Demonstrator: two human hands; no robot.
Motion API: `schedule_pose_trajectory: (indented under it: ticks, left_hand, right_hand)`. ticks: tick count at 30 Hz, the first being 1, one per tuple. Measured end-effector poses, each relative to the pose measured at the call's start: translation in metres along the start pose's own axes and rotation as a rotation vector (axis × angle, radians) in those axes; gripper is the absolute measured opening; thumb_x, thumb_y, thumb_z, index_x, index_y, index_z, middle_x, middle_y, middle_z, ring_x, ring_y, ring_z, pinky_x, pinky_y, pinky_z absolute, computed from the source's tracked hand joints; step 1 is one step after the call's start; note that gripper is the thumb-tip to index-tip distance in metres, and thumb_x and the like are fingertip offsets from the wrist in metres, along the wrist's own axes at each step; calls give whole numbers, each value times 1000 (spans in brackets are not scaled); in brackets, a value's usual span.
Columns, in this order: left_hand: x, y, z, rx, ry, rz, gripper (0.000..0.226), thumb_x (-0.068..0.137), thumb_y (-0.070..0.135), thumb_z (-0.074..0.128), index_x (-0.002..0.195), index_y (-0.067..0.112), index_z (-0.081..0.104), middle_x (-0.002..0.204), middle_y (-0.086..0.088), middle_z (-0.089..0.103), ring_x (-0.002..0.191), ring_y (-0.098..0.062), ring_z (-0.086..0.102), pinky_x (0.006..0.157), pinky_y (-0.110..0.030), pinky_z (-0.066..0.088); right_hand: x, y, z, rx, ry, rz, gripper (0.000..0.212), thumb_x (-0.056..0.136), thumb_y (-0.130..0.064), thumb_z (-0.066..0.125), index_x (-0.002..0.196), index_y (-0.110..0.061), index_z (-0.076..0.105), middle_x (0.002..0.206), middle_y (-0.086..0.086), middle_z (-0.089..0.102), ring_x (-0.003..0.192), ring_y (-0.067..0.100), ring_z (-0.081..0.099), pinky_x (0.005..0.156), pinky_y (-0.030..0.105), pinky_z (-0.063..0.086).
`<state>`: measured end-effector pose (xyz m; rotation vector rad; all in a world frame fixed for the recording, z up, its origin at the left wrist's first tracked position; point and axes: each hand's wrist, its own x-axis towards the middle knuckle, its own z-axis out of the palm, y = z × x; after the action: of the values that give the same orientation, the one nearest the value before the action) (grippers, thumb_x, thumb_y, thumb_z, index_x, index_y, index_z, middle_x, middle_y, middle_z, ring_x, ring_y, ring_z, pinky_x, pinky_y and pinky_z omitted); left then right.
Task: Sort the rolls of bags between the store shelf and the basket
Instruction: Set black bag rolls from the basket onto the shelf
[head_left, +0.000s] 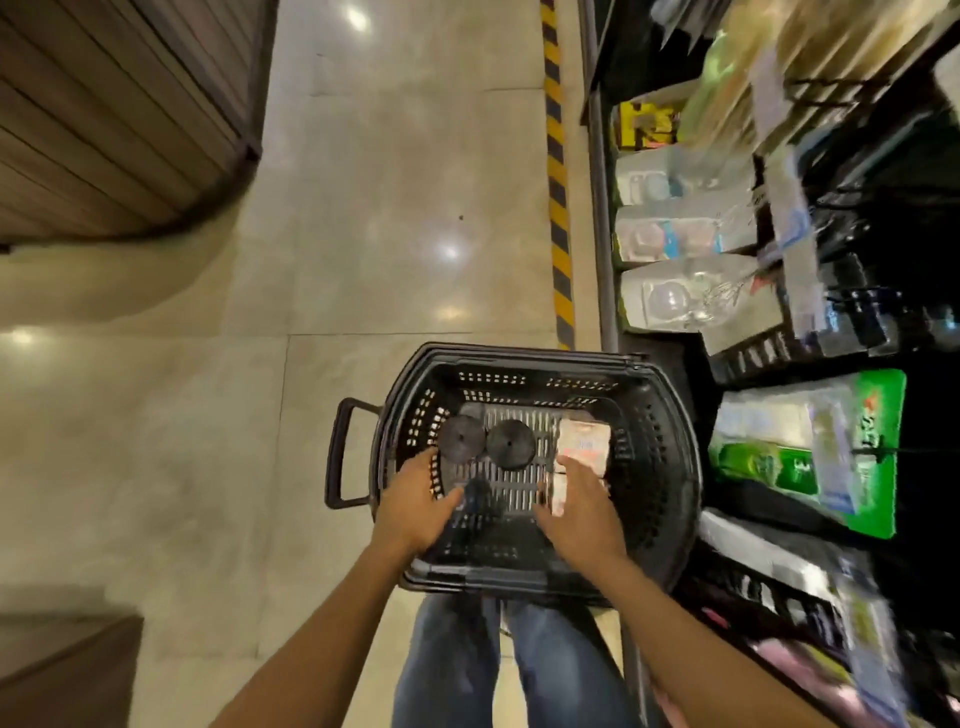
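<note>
A black plastic basket (660, 467) sits in front of my knees beside the store shelf (810, 447). Two black rolls of bags (462, 437) (510, 444) stand on end at the far left of its floor. Pale pink-white packs of bags (584, 441) lie along its right side. My left hand (415, 501) is inside the basket with its fingers spread, and a blurred dark roll (479, 496) lies just past the thumb. My right hand (576, 512) reaches in with thumb and fingers around the nearest pale pack (558, 496).
The shelf on the right holds clear blister packs (675, 296), a green-carded pack (810, 452) and hanging goods, all blurred. A yellow-black striped floor strip (558, 208) runs along its base. A wooden counter (114, 114) curves at the far left, with tiled floor (363, 234) between.
</note>
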<state>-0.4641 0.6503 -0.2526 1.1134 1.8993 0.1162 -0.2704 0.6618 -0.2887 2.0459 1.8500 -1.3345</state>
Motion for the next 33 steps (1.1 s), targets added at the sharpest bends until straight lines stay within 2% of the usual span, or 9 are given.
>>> schedule_pose_trajectory:
  ticks: [6,10,11,14,18,25,27,31,33]
  left_hand:
    - [108,-75,96,-140,41,-172,53,86,15,66,134,5,45,131,-12,54,123,-28,49,98,-24,34]
    - [174,-129,171,-265,106,-275,54,84,11,68,132,1,46,128,-12,55,122,-26,48,90,-12,29]
    - [189,-142,189,-289,127,-294,56,84,13,69,133,1,45,129,-12,53,124,-26,47,95,-12,27]
    - [231,-175,237,-379,193,-350,76,79,21,73,142,4,35,142,-13,44,132,-26,41,111,-29,29]
    - [272,-204,283,-536,285,-395,107,69,23,83,149,2,14,153,-13,25,142,-23,25,114,-19,16]
    - [301,-223,330,-461,518,-364,116,60,28,88,148,2,16,152,-12,27,141,-21,23,94,10,0]
    - [307,-222,335,-497,536,-379,118,58,28,88,148,4,15,151,-10,28,139,-18,26,93,10,4]
    - [316,-222,334,-556,560,-375,116,56,22,89,146,8,17,145,-6,35,119,-1,31,87,12,13]
    - [318,-224,334,-543,581,-352,116,55,23,90,145,7,19,143,-7,37,118,-1,31,88,12,14]
  right_hand:
    - [98,61,96,131,33,65,77,82,-26,71,146,-15,29,147,4,38,134,21,38,107,29,32]
    - [152,104,167,185,86,101,83,82,-25,72,148,-13,23,151,6,32,137,21,31,104,14,19]
    - [165,113,186,211,102,119,85,81,-26,73,148,-12,22,151,7,32,138,21,31,102,13,18]
    - [200,139,235,305,138,188,101,73,-27,80,149,-6,17,150,13,28,138,24,29,101,12,17]
    - [237,165,285,443,218,276,119,65,-24,86,150,-5,5,155,13,20,142,21,22,114,19,14]
    - [283,184,314,554,419,231,122,59,-21,90,150,-12,9,150,10,32,133,8,32,100,1,22]
    - [289,184,314,529,444,180,120,58,-26,90,149,-13,14,147,10,37,127,3,35,93,-7,22]
    - [292,187,318,525,484,120,115,58,-26,91,147,-13,20,141,6,45,119,1,41,92,-6,28]
    - [293,188,319,532,505,110,111,58,-24,91,145,-11,24,130,-3,47,115,0,44,90,-5,30]
